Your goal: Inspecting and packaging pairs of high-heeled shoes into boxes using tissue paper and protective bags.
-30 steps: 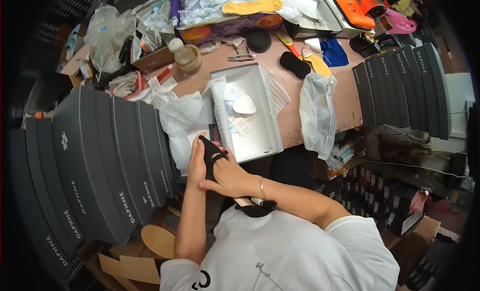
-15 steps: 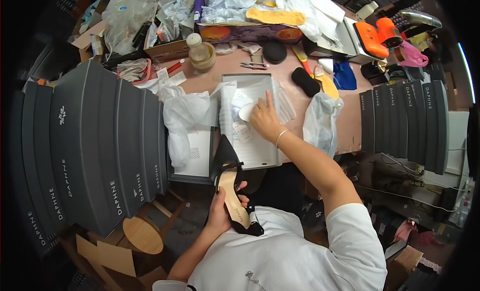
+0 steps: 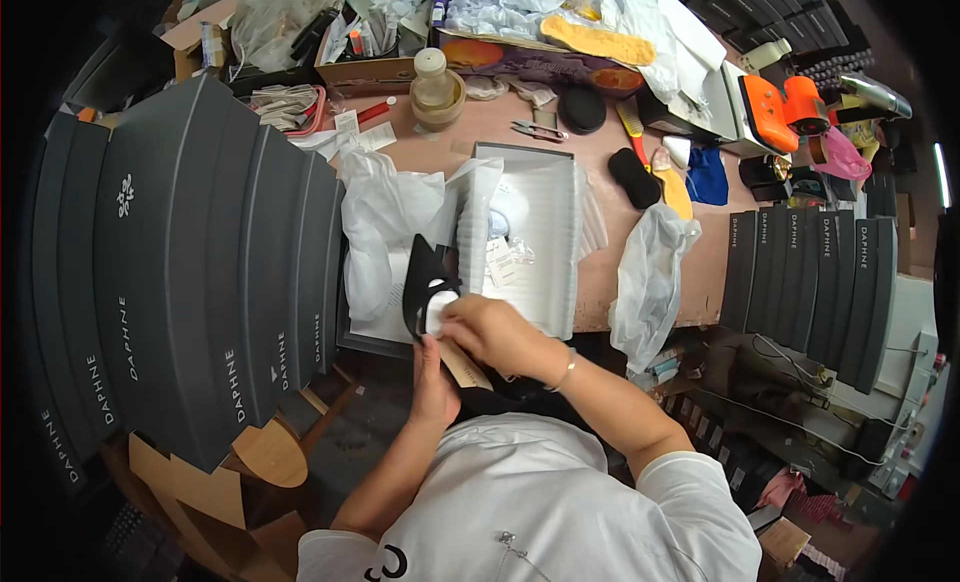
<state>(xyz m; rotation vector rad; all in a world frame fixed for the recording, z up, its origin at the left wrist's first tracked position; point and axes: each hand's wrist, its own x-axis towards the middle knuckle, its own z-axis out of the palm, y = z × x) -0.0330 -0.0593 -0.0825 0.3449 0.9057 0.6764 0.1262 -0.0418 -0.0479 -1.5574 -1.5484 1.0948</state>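
My left hand (image 3: 436,390) holds a black pointed shoe (image 3: 425,260) from beneath, toe pointing away from me, its beige insole partly showing. Over the shoe, my right hand (image 3: 505,337) is closed on a white rounded piece (image 3: 438,307) at the opening behind the toe. The right hand and wrist cover much of the heel end. Just beyond stands an open shoe box (image 3: 568,222), lined with white padded wrap, with a paper tag (image 3: 502,260) and small clear packets inside. Left of it lies the box's lid (image 3: 375,339) with crumpled white tissue paper (image 3: 390,217) on it.
Tall stacks of dark shoe boxes (image 3: 175,272) rise at the left, more boxes (image 3: 800,282) at the right. Across the pink table (image 3: 595,142) are a bottle in a bowl (image 3: 435,87), snips (image 3: 540,132), a black sponge (image 3: 634,178) and a plastic bag (image 3: 650,272). A wooden stool (image 3: 272,452) stands lower left.
My right hand has come back from the open box to the shoe, bringing the white rounded piece out of it. The left hand still holds the shoe, now slightly farther from my body.
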